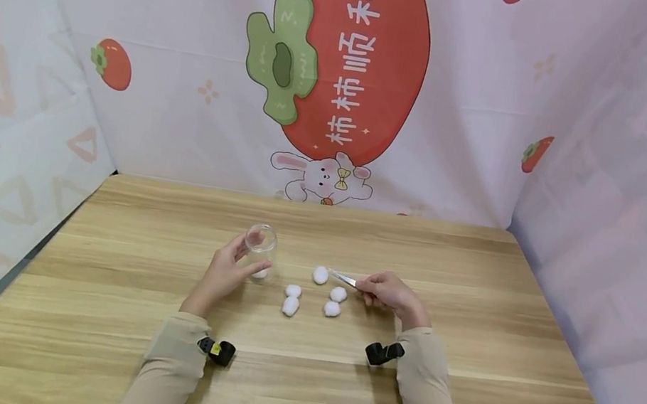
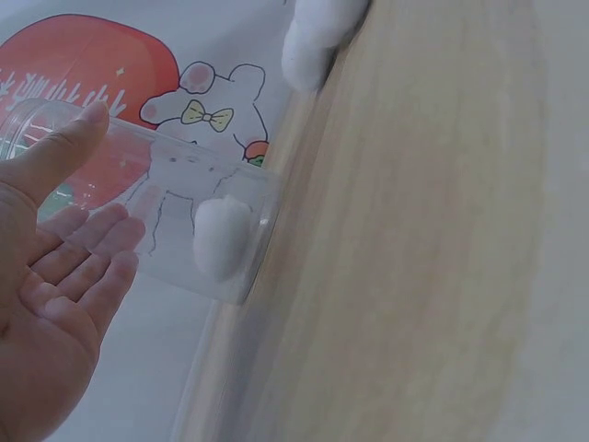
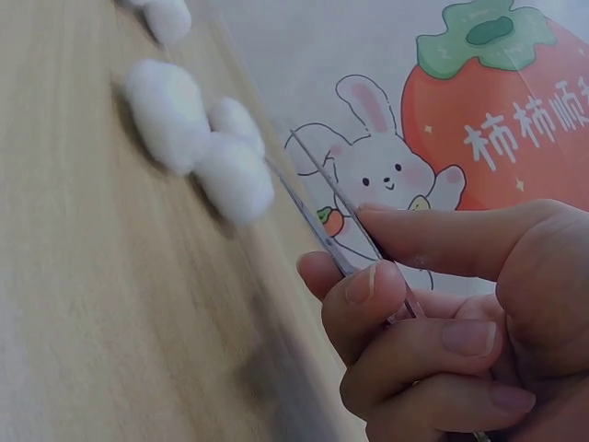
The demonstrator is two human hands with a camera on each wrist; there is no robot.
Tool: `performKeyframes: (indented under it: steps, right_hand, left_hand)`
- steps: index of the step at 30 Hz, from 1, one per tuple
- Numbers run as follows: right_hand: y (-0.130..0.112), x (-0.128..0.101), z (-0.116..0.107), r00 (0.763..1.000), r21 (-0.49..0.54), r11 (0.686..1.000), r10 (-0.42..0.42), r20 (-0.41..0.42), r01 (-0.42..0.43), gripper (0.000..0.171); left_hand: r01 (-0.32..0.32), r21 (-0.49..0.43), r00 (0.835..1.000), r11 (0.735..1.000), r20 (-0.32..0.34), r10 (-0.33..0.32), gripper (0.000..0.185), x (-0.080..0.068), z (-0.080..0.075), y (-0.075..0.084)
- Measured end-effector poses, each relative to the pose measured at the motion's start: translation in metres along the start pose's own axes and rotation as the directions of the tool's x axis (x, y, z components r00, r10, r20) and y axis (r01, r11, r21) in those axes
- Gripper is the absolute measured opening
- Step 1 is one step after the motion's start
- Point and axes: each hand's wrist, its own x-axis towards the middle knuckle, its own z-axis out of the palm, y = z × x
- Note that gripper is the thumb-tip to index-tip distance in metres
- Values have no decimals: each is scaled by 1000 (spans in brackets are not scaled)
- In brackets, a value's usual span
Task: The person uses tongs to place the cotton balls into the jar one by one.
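Note:
My left hand (image 1: pixel 227 272) holds a clear jar (image 1: pixel 261 243) upright by its sides, thumb on one side and fingers on the other. One white cotton ball (image 2: pixel 222 238) lies at the bottom of the jar. Between thumb and fingers, my right hand (image 1: pixel 390 292) grips metal tweezers (image 1: pixel 344 278), whose two tips stand apart with nothing between them. The tips point left, close to a lone cotton ball (image 1: pixel 320 274). Nearer to me lie a pair of cotton balls (image 1: pixel 335 301) on the right and another touching pair of cotton balls (image 1: pixel 291 299) on the left.
The wood-grain table (image 1: pixel 289 398) runs back to a printed cloth (image 1: pixel 469 112) with persimmon and rabbit pictures. Cloth also hangs along both sides. A black wrist camera (image 1: pixel 222 353) is strapped to the left sleeve, another wrist camera (image 1: pixel 384 353) to the right.

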Motion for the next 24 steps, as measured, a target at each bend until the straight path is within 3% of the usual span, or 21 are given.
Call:
performKeyframes:
  steps: [11, 24]
  right_hand:
    - [-1, 7, -7, 999, -95, 995, -7, 48, 12, 29]
    - [-2, 11, -10, 998, -128, 992, -7, 55, 14, 30]
  left_hand:
    - [3, 1, 1000, 1000, 2, -3, 73, 0, -1, 0]
    - [-17, -2, 1000, 1000, -2, 17, 73, -1, 0, 2]
